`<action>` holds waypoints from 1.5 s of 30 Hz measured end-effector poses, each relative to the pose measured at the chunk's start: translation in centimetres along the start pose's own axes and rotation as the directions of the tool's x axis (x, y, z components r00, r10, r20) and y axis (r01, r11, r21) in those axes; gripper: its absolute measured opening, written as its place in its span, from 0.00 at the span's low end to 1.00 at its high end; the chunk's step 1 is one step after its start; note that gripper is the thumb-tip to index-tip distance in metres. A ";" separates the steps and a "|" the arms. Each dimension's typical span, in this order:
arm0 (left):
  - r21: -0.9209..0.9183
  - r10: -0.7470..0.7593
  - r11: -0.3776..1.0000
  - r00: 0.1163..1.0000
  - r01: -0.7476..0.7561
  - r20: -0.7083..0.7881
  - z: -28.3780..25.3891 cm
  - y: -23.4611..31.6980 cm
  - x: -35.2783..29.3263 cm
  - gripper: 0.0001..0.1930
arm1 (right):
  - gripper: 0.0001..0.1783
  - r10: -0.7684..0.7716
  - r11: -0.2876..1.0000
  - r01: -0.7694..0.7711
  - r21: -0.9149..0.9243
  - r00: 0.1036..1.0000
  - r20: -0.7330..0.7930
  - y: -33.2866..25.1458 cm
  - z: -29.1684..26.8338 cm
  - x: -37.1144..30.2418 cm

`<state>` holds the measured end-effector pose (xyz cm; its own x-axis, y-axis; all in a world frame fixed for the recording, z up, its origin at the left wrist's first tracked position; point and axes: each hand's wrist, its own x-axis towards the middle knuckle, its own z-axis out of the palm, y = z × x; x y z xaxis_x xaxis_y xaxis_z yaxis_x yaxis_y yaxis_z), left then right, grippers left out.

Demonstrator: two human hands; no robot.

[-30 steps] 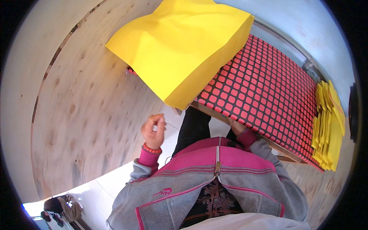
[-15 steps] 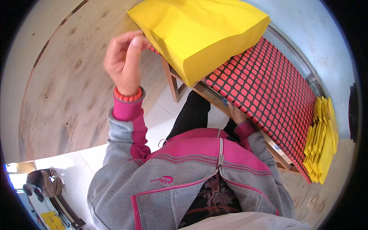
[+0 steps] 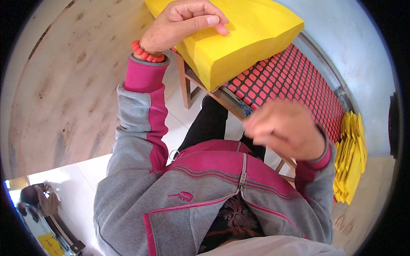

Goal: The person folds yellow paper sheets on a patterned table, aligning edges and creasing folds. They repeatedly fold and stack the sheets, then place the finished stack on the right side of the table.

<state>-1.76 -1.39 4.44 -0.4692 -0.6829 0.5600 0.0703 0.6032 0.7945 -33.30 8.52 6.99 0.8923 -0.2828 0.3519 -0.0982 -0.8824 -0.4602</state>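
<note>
My left hand point(image 3: 183, 23) is over the near left part of a large, boxy yellow bag point(image 3: 252, 30), its fingers loosely curled toward the thumb. Nothing shows between them, and I cannot tell whether the fingertips touch the bag. A red bead bracelet point(image 3: 147, 54) circles that wrist. My right hand point(image 3: 290, 128) hangs in front of the near edge of the table with the red-and-black patterned cover point(image 3: 294, 72). Motion smears its fingers, so whether they grip anything cannot be made out. The bag rests on the far left end of this cover.
Folded yellow bags point(image 3: 350, 158) are stacked at the right end of the patterned table. A large wooden board point(image 3: 72, 85) spans the left side. Below are a wooden table leg point(image 3: 183, 83) and white floor tiles point(image 3: 72, 181). A pale wall point(image 3: 358, 51) borders the right.
My left hand has moved right and away from me, from the bag's left edge to over its top. My right hand has come up from under the table edge into full view.
</note>
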 end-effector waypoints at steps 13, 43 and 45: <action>-0.120 -0.069 0.990 0.998 0.069 0.006 -0.5 -0.9 -0.9 0.13 | 0.15 -0.260 0.948 0.223 -0.229 0.954 -0.147 7.8 -1.9 9.2; 0.169 0.092 0.984 0.977 -0.059 -0.192 2.2 0.7 -3.7 0.06 | 0.10 -0.029 0.999 0.041 0.033 0.952 -0.304 7.9 -1.2 8.8; 0.100 0.023 0.995 0.954 0.008 -0.300 2.6 0.4 -3.9 0.04 | 0.11 0.017 1.000 -0.013 0.016 0.961 -0.277 7.8 -1.5 8.8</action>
<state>-2.14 2.59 1.94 -0.1820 -0.7611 0.6225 -0.0219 0.6361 0.7713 -26.90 -1.46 7.72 0.7334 -0.3913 0.5559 -0.1030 -0.8722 -0.4781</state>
